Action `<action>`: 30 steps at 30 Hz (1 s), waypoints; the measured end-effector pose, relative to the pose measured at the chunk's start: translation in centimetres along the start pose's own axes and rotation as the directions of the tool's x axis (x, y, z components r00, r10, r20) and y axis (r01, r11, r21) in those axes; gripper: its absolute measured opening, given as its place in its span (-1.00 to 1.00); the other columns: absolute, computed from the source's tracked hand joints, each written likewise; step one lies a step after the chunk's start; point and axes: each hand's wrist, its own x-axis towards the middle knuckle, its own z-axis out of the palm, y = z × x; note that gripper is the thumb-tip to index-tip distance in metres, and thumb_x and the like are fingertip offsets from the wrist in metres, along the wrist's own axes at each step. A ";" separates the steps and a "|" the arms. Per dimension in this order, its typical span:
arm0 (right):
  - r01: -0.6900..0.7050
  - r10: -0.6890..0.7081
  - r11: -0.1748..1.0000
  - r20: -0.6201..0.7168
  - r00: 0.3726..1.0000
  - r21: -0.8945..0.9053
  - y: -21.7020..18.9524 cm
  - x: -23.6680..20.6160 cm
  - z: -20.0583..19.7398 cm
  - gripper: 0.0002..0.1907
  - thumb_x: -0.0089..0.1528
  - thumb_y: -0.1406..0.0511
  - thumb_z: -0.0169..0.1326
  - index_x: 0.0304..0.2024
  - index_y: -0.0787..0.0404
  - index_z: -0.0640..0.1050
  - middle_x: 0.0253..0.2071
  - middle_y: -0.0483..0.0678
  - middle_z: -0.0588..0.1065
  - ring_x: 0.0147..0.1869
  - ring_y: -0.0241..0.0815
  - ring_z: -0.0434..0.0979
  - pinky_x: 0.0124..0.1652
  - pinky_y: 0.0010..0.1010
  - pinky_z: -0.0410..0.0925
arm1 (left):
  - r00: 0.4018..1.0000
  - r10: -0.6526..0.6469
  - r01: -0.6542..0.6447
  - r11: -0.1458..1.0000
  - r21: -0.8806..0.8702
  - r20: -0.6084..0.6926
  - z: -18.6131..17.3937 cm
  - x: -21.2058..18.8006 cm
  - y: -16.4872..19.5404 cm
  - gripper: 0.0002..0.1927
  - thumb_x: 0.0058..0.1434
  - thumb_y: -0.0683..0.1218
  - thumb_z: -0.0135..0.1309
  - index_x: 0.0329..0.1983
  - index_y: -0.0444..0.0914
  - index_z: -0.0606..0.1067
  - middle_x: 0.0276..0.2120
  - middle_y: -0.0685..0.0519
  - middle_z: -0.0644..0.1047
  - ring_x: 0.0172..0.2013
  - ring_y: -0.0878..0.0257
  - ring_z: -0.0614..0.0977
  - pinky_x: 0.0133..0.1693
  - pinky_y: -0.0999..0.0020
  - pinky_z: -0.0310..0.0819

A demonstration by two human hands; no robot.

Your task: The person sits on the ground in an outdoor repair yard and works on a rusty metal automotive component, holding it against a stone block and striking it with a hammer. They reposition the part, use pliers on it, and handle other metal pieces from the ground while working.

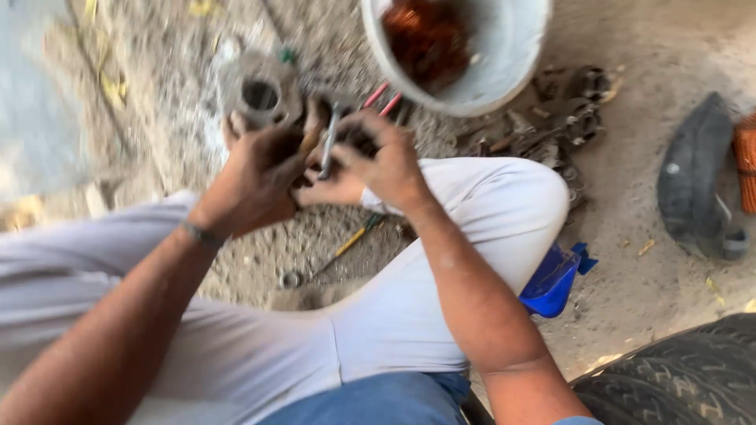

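Both hands up over knees, mid-job on grey metal part [264,98] w/ round hole; part not yet apart or done, far as blur shows; left hand [256,181] curled tight on part's lower side, wrist bent up; right hand [378,165] closed round thin metal tool [329,142], upright, tip at part; white bucket [472,71] just behind; screwdriver [346,244] lies on ground btwn legs.

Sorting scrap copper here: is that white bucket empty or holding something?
Holding something: the white bucket shows a reddish-brown mass of copper wire inside.
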 end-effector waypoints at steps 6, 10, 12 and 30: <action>-0.079 0.079 0.995 -0.009 0.997 0.062 -1.9 -0.1 0.9 -0.74 0.27 0.46 0.28 -0.01 0.24 0.55 -0.21 -0.12 0.58 -0.13 -0.37 0.56 -0.12 -0.53 0.49 | 0.999 -0.038 0.038 0.989 0.143 -0.006 -0.2 -0.2 3.1 -0.65 0.44 -0.01 -0.02 0.01 -0.43 0.51 -0.26 -0.12 0.65 -0.32 0.23 0.66 -0.27 0.34 0.64; -0.109 0.109 0.992 0.008 0.994 0.071 -2.5 0.6 1.6 -0.74 0.25 0.45 0.27 -0.04 0.24 0.54 -0.22 -0.13 0.57 -0.14 -0.40 0.58 -0.13 -0.54 0.51 | 0.999 -0.038 0.039 0.994 0.102 -0.008 -0.7 -0.4 3.2 -0.65 0.42 -0.01 -0.03 0.01 -0.41 0.49 -0.27 -0.07 0.63 -0.33 0.26 0.66 -0.26 0.35 0.68; -0.093 0.092 0.993 0.005 0.996 0.068 -2.4 0.7 1.8 -0.78 0.27 0.45 0.25 -0.06 0.23 0.53 -0.21 -0.14 0.57 -0.13 -0.40 0.59 -0.11 -0.54 0.53 | 0.999 -0.040 0.041 0.999 -0.010 0.028 -0.8 -0.1 2.6 -0.65 0.42 -0.01 -0.04 0.03 -0.41 0.48 -0.27 -0.06 0.62 -0.32 0.27 0.66 -0.25 0.36 0.67; 0.023 -0.016 0.996 -0.088 0.996 0.083 -0.6 0.6 1.1 -0.91 0.35 0.43 0.17 -0.08 0.23 0.59 -0.12 -0.10 0.60 -0.01 -0.35 0.62 -0.02 -0.52 0.57 | 0.978 -0.153 0.196 0.915 -0.352 0.145 -0.7 0.6 -1.1 -0.70 0.42 -0.12 -0.02 0.13 -0.38 0.47 -0.22 -0.07 0.60 -0.32 0.26 0.63 -0.29 0.35 0.61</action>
